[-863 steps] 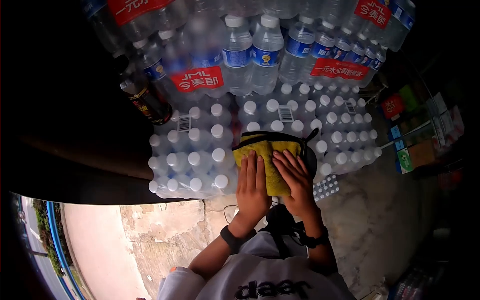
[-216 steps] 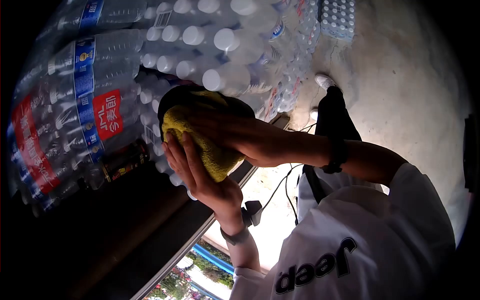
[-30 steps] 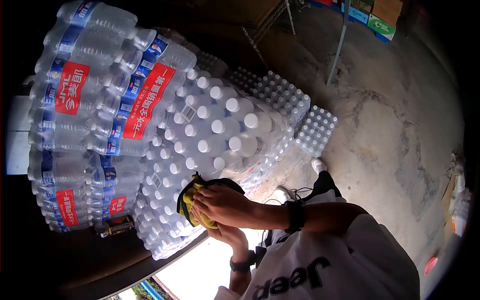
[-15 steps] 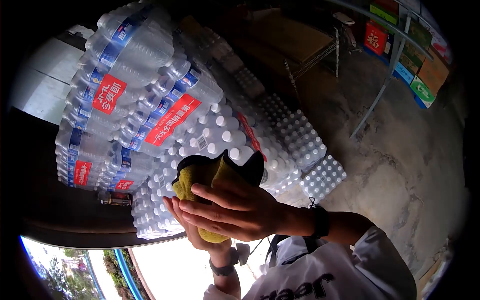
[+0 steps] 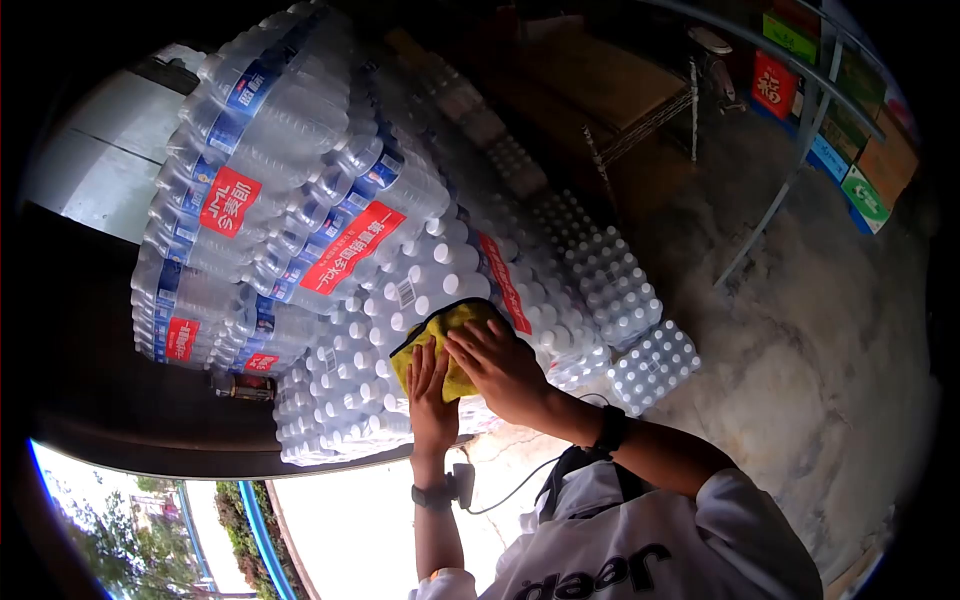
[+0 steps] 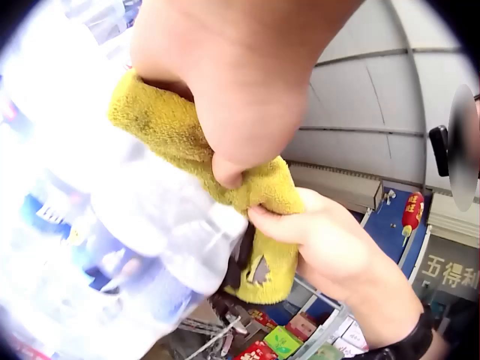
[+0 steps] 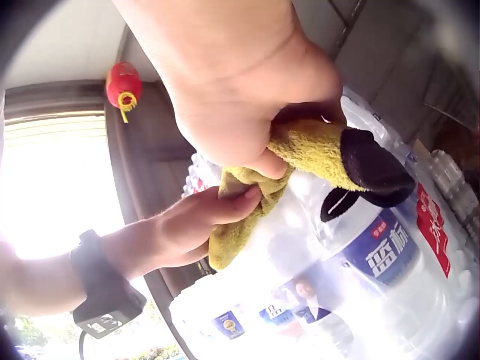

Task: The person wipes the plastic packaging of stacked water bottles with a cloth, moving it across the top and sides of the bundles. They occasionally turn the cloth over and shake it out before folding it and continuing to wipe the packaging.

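A yellow cloth (image 5: 453, 384) with a dark edge is spread in front of the bottle packs, held by both hands. My left hand (image 5: 433, 405) lies over its left part, and my right hand (image 5: 508, 378) over its right part. Seen from the left wrist, the thumbs press the near face of the cloth (image 6: 169, 127), with the right hand (image 6: 341, 251) across from the left. In the right wrist view a black piece (image 7: 375, 172) hangs from the cloth beside the right hand (image 7: 240, 94), above the clear bottles (image 7: 382, 262). Whether the cloth touches them is unclear.
Shrink-wrapped bottle packs (image 5: 350, 240) are stacked at the left and centre, with smaller-looking packs (image 5: 655, 367) further right. A dark-labelled bottle (image 5: 243, 386) lies at the left. Metal rails (image 5: 790, 190) and cartons (image 5: 865, 195) stand at the upper right.
Since half a second ago, the cloth has flattened out and moved slightly right. My hands, then overlapping around it, now lie side by side. Earlier, the view was turned and nearer the bottles.
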`<state>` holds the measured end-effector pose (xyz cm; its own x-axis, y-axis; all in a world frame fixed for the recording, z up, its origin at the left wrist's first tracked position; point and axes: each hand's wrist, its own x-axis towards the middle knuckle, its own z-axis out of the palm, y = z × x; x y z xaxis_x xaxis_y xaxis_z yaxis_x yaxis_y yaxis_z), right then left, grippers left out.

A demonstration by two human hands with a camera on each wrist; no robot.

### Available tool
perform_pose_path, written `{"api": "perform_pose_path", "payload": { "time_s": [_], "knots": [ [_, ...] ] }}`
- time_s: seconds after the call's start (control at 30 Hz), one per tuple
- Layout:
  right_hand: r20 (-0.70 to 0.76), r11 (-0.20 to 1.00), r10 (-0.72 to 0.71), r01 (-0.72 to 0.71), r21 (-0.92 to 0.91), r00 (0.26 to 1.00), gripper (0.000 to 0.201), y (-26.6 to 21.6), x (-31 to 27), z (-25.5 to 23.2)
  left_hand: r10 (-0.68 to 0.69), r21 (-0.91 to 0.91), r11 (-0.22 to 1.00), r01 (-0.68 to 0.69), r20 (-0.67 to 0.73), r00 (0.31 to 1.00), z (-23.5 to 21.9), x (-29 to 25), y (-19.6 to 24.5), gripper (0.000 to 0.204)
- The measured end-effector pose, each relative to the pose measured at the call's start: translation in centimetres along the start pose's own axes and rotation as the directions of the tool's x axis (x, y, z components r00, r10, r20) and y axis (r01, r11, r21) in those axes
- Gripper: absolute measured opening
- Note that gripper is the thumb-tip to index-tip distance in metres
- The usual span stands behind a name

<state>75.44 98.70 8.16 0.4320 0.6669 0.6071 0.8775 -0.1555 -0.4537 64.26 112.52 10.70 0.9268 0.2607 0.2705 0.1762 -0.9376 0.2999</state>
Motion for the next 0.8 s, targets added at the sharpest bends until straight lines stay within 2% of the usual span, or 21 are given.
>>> {"api": "perform_pose_path", "payload": {
  "time_s": [0.07,0.1,0.17,0.23,0.3,0.37,0.47,0.53,0.57,0.63,0.67,0.77,0.8],
  "knots": [
    [0.055,0.998,0.052,-0.055,0.039,0.997,0.063,0.3,2.8,-0.1,-0.055,-0.194,0.979,0.069,0.076,0.996,-1.3,2.6,-1.4,0.061],
    [0.124,0.993,0.113,-0.107,-0.055,0.986,0.064,-0.3,4.2,0.4,-0.078,-0.299,0.948,0.105,0.101,0.992,-1.5,3.7,-2.5,0.060],
    [0.140,0.973,0.104,-0.072,-0.218,0.985,0.060,-1.5,5.6,2.4,-0.165,-0.286,0.940,0.187,0.099,0.981,-2.0,3.9,-3.1,0.053],
    [0.088,0.974,-0.017,0.036,-0.223,0.996,0.056,-2.1,5.1,4.7,-0.229,-0.291,0.932,0.215,-0.012,0.973,-1.3,2.0,-3.8,0.051],
    [0.137,0.978,-0.078,0.102,-0.182,0.988,0.053,-2.7,3.0,4.1,-0.169,-0.105,0.982,0.156,-0.136,0.976,0.3,-1.4,-4.7,0.050],
    [0.061,0.994,-0.110,0.111,-0.013,0.992,0.053,-2.1,0.3,2.7,-0.166,-0.035,0.986,0.162,-0.228,0.959,1.5,-3.1,-1.6,0.049],
    [0.042,0.997,-0.011,0.008,0.080,0.999,0.054,-1.3,-1.1,0.1,-0.178,-0.024,0.984,0.176,-0.157,0.971,2.0,-2.4,1.2,0.050],
    [0.003,0.995,0.052,-0.052,0.087,0.999,0.058,0.3,-0.1,-1.1,-0.111,-0.064,0.992,0.107,-0.059,0.992,1.3,0.7,1.6,0.058],
    [-0.025,0.998,0.040,-0.038,0.055,0.999,0.057,1.4,0.9,-1.0,-0.085,-0.087,0.993,0.084,-0.013,0.996,1.1,2.5,1.4,0.061],
    [-0.030,0.989,0.143,-0.144,-0.036,0.989,0.060,1.4,3.3,-0.2,-0.045,-0.122,0.991,0.055,0.089,0.995,1.0,6.2,-0.3,0.063],
    [0.014,0.973,0.171,-0.167,-0.163,0.985,0.061,1.3,4.4,1.0,-0.038,-0.086,0.995,0.044,0.079,0.996,1.6,7.3,-1.6,0.061],
    [0.055,0.908,0.158,-0.124,-0.400,0.986,0.060,-1.7,6.0,2.3,-0.032,-0.201,0.979,0.031,0.001,1.000,1.2,6.1,-3.4,0.058],
    [0.051,0.947,0.087,-0.067,-0.314,0.995,0.057,-1.7,5.2,4.0,0.002,-0.111,0.994,-0.005,-0.026,1.000,0.5,4.8,-3.7,0.055]
  ]
}}
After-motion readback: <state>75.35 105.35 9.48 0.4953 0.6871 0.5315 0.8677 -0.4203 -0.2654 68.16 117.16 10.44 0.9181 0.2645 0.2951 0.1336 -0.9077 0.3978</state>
